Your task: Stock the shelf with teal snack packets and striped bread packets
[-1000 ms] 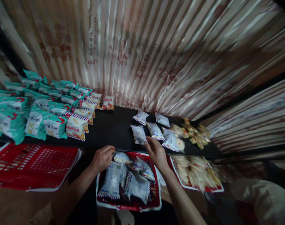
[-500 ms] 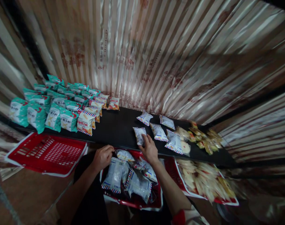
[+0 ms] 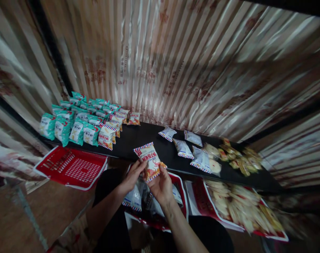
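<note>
A snack bag [image 3: 149, 158] with a striped edge and an orange and white front is held upright between my two hands. My left hand [image 3: 135, 174] grips its left side, while my right hand [image 3: 162, 182] holds its lower right side. Beneath them, a red basket [image 3: 184, 196] sits in front of my lap with several similar bags in it, partly covered by my arms. Several more bags [image 3: 183, 148] lie back side up on the black shelf [image 3: 146, 135] to the right.
Teal snack bags [image 3: 77, 130] stand in rows on the shelf's left, beside a column of orange and white bags [image 3: 107, 136]. An overturned-looking red basket [image 3: 78, 167] lies below them. Small yellow packets [image 3: 240, 163] and a filled basket [image 3: 239, 207] are right. Striped sheeting [image 3: 160, 63] hangs behind.
My right hand has picked up the bag from the shelf and brought it towards me, its printed front now showing. My left hand has moved right and taken hold of it too.
</note>
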`<state>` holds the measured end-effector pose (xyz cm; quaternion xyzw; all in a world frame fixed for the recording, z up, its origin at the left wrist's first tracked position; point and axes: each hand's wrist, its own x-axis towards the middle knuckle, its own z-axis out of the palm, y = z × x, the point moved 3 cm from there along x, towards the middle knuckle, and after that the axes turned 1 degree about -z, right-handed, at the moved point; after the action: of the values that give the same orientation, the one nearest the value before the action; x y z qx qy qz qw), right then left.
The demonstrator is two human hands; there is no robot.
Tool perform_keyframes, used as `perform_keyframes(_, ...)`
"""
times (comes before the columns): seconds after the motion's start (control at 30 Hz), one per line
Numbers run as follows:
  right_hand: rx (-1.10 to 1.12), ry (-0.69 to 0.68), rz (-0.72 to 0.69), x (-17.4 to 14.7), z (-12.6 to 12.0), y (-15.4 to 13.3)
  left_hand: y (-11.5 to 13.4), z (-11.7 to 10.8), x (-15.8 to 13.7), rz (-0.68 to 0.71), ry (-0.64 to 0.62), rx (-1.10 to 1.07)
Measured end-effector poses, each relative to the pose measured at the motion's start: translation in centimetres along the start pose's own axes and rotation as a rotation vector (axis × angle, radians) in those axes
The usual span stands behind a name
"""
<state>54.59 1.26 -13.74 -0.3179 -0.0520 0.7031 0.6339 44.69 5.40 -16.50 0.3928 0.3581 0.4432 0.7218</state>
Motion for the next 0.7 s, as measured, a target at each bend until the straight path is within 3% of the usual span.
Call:
perform_keyframes(0.17, -0.016, 0.076, 0.047, -0.4, -1.3, 1.2, 0.5, 0.4, -0.5, -0.060, 0.070, -0.208)
perform_keyframes(0.4, -0.272, 0.215, -0.051, -0.2, -3.0, 0.8, 1.2, -1.0, 0.7, -0.109, 0.089, -0.176)
perform_keyframes(0.53, -0.592, 0.182, -0.172, 0.2, -2.5, -0.6, 1.6, -1.9, 1.9, -0.125, 0.031, -0.143)
perform_keyframes(0.7, -0.743, 0.047, -0.107, 2.2, -1.8, -1.2, 2.9, -2.8, 3.5, -0.188, -0.049, -0.110)
